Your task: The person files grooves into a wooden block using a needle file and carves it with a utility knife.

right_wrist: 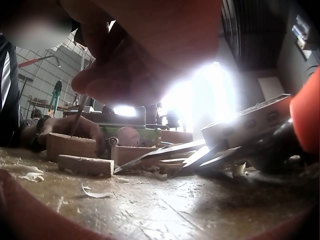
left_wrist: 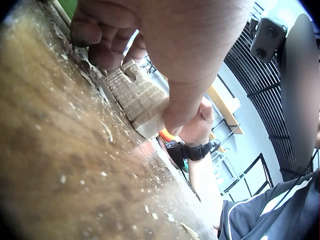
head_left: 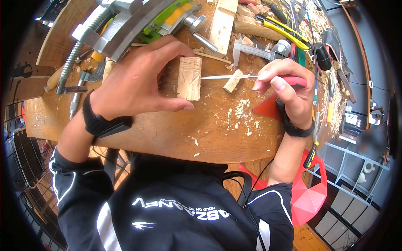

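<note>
A pale wooden block (head_left: 189, 78) lies on the table between the thumb and fingers of the left hand (head_left: 140, 75), which spans it end to end. In the left wrist view the block (left_wrist: 140, 100) shows a notch at its far end, near the curled fingers of the left hand (left_wrist: 185, 40). The right hand (head_left: 291, 81) pinches a thin pointed tool (head_left: 220, 77) with a pink-red handle. Its tip meets the block's right side in the head view; in the right wrist view it points down at the block's top (right_wrist: 72, 146). Beneath the blade is a small wood piece (head_left: 233, 81).
A metal and green vise (head_left: 138, 25) stands at the back left. Behind the hands are a caliper (head_left: 255, 50), a yellow cutter (head_left: 284, 33) and a long board (head_left: 222, 27). Shavings (head_left: 240, 109) lie near the front, with an orange-red object (head_left: 266, 108) by the right wrist.
</note>
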Available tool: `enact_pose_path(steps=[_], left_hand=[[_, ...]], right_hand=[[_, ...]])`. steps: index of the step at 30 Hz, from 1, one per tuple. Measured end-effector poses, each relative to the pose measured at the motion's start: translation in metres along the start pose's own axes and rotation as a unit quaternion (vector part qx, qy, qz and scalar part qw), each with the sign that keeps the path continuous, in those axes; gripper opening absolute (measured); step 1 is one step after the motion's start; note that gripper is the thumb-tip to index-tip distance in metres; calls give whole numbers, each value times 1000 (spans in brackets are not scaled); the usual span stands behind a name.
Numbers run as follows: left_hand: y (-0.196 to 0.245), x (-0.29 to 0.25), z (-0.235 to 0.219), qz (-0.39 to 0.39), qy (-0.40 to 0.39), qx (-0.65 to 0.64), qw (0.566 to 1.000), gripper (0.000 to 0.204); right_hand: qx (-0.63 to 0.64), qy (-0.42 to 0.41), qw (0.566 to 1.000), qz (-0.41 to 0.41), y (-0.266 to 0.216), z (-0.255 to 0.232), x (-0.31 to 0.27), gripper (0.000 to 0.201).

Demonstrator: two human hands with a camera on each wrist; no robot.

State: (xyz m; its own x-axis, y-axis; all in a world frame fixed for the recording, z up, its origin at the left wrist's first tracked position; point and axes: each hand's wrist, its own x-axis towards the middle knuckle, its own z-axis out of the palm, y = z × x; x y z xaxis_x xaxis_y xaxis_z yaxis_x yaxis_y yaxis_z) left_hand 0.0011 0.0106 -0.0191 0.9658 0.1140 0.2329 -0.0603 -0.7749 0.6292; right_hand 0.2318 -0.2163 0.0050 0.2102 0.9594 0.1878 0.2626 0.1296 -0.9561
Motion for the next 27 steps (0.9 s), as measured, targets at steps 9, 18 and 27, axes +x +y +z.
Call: enact_pose_path(steps=[9,18,27], left_hand=[[-1,0,0,1,-1,4,1000,75],[-1,0,0,4,-3,4,1000,75],[-1,0,0,8,-2,2,1000,75]], right_hand=[[10,10,1000,7,0,1,0,18],[4,2,1000,1,1,-1,0,18],[-7,-76,997,-1,0,4,5,23]])
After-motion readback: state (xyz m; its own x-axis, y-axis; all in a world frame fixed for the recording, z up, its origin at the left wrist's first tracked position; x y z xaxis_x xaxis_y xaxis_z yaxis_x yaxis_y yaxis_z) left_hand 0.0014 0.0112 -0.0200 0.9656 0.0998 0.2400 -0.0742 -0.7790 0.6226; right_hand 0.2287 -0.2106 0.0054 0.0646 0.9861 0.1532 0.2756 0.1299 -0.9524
